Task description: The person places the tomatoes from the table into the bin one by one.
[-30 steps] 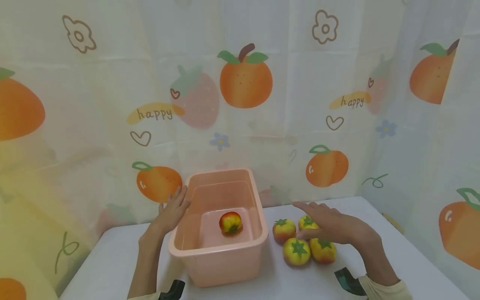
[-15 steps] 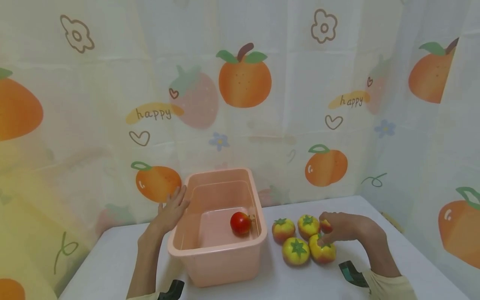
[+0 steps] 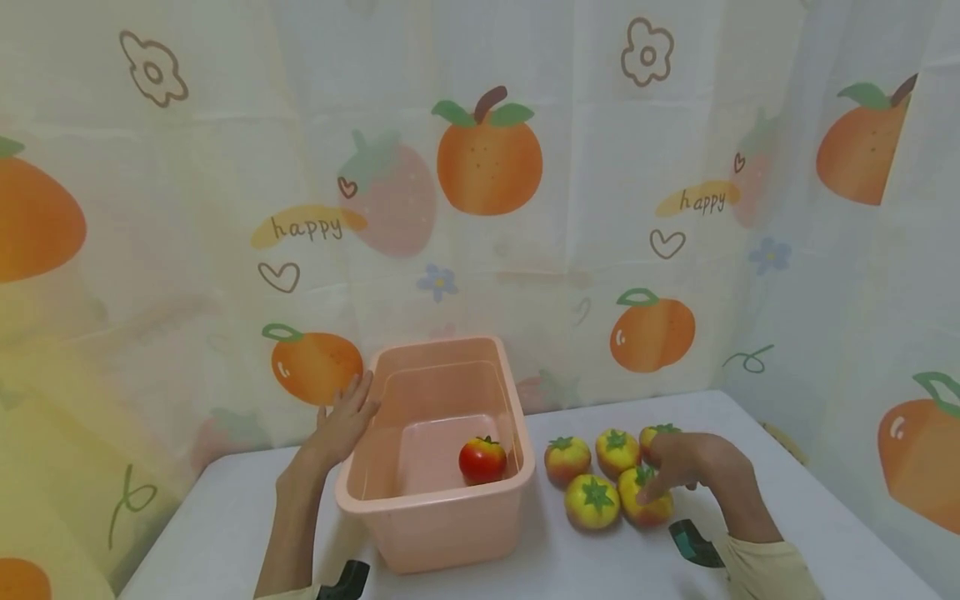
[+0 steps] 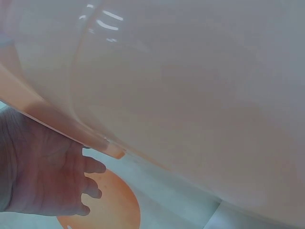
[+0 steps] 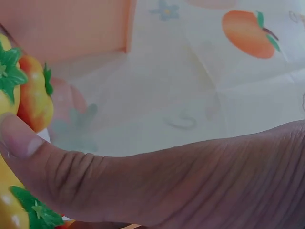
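My left hand (image 3: 341,425) lies against the left side of a pink plastic bin (image 3: 442,504), its fingers extended; the left wrist view shows the palm (image 4: 45,167) beside the bin's rim. One red tomato (image 3: 482,462) with a green top sits inside the bin, near its right wall. To the right, my right hand (image 3: 697,462) reaches down among yellow-red tomatoes. Its thumb (image 3: 651,487) overlaps the front right tomato (image 3: 637,507), and the bent fingers lie by the back right tomato (image 3: 660,434). Most fingertips are hidden, so a grip cannot be made out.
Other tomatoes stand close together beside the bin: a front left one (image 3: 592,504), a far left one (image 3: 567,461) and a middle one (image 3: 617,452). The white table (image 3: 570,562) backs onto a fruit-printed curtain (image 3: 555,333).
My right hand has moved right from above the tomatoes and lowered among them, its fingers bending. The tomato in the bin has rolled right and turned its green top up. My left hand stays put.
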Demonstrator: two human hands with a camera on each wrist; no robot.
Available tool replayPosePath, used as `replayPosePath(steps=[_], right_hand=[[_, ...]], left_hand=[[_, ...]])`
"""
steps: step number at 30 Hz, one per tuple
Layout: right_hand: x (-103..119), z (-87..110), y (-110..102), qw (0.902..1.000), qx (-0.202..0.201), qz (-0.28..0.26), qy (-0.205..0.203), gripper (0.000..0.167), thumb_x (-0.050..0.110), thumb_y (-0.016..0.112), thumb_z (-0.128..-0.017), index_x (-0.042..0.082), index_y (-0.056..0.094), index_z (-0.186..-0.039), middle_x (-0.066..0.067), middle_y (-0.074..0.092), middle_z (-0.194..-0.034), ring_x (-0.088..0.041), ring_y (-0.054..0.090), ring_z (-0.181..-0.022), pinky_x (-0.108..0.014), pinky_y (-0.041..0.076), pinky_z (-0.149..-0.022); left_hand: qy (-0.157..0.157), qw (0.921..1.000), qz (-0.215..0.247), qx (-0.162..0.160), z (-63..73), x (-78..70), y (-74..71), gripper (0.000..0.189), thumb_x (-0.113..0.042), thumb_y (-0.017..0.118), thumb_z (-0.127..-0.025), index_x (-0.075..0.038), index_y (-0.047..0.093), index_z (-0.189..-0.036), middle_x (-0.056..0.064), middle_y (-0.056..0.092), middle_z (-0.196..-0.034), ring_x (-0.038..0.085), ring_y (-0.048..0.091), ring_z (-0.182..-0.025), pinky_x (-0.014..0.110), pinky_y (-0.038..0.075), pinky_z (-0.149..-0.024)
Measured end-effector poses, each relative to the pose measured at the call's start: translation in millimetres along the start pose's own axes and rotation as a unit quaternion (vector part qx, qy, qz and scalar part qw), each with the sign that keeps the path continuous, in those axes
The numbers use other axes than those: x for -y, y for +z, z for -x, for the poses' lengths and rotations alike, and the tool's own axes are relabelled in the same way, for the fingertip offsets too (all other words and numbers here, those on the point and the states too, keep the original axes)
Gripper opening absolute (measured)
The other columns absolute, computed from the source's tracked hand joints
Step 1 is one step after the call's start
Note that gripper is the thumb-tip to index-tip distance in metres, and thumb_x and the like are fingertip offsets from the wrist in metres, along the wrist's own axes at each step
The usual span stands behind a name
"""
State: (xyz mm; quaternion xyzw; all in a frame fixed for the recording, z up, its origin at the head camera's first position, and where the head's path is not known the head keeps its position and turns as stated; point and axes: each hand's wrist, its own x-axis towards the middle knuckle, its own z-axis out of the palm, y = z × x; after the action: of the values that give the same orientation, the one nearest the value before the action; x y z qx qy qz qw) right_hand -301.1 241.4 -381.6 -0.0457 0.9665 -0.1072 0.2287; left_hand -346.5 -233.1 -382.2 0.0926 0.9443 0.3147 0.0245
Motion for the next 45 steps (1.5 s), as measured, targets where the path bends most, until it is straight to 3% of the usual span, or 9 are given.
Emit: replayPosePath(steps=[12,26,32,39,45], right_hand=[[5.5,-10.5,9.9,0.9989,0.007,0.008,0.046,0.078,0.053,0.088,-0.078,0.001,0.062,-0.131,-0.003,0.057,-0.085,-0.023,0.063,-0.076,-0.03,0.05,-0.064],[3.3,-22.4,18.5,0.9968,0.011,-0.006,0.079,0.093,0.046,0.093,-0.075,-0.002,0.053,-0.144,-0.006,0.061,-0.088,-0.022,0.06,-0.077,-0.028,0.05,-0.065],[2.5,-22.4,19.2,0.9969,0.013,-0.003,0.077,0.084,0.044,0.093,-0.075,-0.001,0.059,-0.137,-0.006,0.064,-0.086,-0.023,0.061,-0.076,-0.029,0.047,-0.064],[0.7,-22.2,19.7,0.997,0.016,0.002,0.075,0.049,0.038,0.093,-0.077,0.01,0.064,-0.106,-0.004,0.063,-0.085,-0.02,0.06,-0.073,-0.028,0.045,-0.062],[-1.5,-19.8,15.8,0.9962,0.013,-0.017,0.084,0.058,0.03,0.093,-0.075,0.01,0.063,-0.12,-0.007,0.059,-0.093,-0.02,0.057,-0.075,-0.027,0.045,-0.063]], left_hand=[[-0.001,1.0,-0.002,0.002,0.5,-0.1,1.0,0.067,-0.037,0.021,-0.114,-0.003,0.001,-0.167,0.031,-0.007,-0.172,0.064,-0.013,-0.154,0.079,-0.017,-0.119],[0.0,1.0,0.005,0.001,0.2,-3.6,1.0,0.066,-0.036,0.022,-0.114,-0.002,0.001,-0.167,0.032,-0.007,-0.172,0.065,-0.012,-0.154,0.078,-0.019,-0.119],[0.001,0.9999,0.01,-0.001,1.2,-4.0,0.9,0.067,-0.037,0.022,-0.113,-0.001,0.002,-0.166,0.032,-0.007,-0.172,0.066,-0.012,-0.154,0.078,-0.02,-0.119],[-0.001,1.0,0.006,-0.004,1.5,-1.8,0.3,0.067,-0.037,0.023,-0.113,-0.002,0.002,-0.167,0.032,-0.007,-0.172,0.065,-0.012,-0.154,0.079,-0.018,-0.119],[0.001,0.9999,0.01,-0.004,0.7,-0.8,0.4,0.067,-0.037,0.023,-0.113,-0.002,0.002,-0.167,0.031,-0.006,-0.173,0.065,-0.012,-0.155,0.079,-0.019,-0.119]])
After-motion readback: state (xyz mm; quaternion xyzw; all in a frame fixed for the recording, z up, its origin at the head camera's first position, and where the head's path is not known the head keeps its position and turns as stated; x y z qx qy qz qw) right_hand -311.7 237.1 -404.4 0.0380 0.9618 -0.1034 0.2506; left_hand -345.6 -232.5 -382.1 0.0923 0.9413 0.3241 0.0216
